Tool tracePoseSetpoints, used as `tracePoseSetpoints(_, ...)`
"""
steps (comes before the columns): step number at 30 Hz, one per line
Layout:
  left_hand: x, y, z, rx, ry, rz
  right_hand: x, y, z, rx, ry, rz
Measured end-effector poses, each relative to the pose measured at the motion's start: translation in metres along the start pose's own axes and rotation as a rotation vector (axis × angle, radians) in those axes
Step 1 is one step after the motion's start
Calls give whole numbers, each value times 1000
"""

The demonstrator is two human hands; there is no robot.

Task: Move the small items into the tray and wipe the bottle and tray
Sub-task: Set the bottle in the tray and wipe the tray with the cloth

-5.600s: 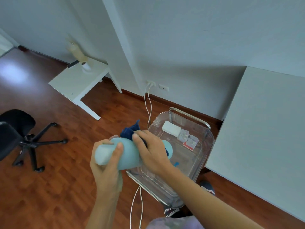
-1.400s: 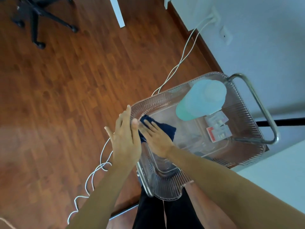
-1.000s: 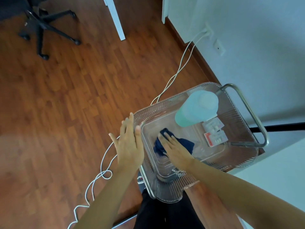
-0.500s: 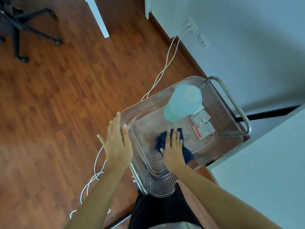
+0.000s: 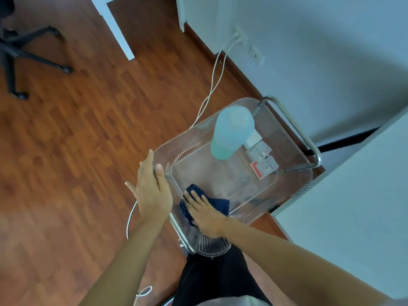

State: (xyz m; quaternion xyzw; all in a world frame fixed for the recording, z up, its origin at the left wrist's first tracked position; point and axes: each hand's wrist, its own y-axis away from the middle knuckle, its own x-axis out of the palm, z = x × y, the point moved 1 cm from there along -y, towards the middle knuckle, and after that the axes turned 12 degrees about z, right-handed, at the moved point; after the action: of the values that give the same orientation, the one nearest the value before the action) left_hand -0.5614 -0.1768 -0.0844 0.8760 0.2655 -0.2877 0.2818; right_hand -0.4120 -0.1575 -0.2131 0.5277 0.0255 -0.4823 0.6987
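Note:
A clear ribbed plastic tray [image 5: 189,140] rests on a metal-framed stand. A pale blue bottle [image 5: 231,132] stands upright at the tray's far side, with a white box and small red-and-clear packets [image 5: 262,163] beside it. My right hand [image 5: 205,214] presses a dark blue cloth [image 5: 220,206] flat on the tray's near left corner. My left hand [image 5: 152,188] lies flat against the tray's left rim, thumb over the edge, fingers straight.
White cables [image 5: 212,89] run from a wall socket across the wooden floor past the tray. A white desk [image 5: 353,217] fills the right side. A white table leg [image 5: 119,32] and a black office chair base [image 5: 26,54] stand farther off.
My right hand has slid the cloth from the tray's middle toward its near left corner. My left hand has stayed on the left rim. The bottle has not moved.

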Motion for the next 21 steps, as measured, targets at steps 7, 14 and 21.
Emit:
tracePoseSetpoints(7, 2, 4, -2, -23, -35, -43, -19, 52, 18, 38, -480, 299)
tracePoseSetpoints(14, 3, 5, -2, -50, -108, -35, -43, 83, 34, 155, -452, 217)
tracePoseSetpoints(21, -12, 19, -13, -24, -236, 61, -60, 170, 22, 212, -1692, -360)
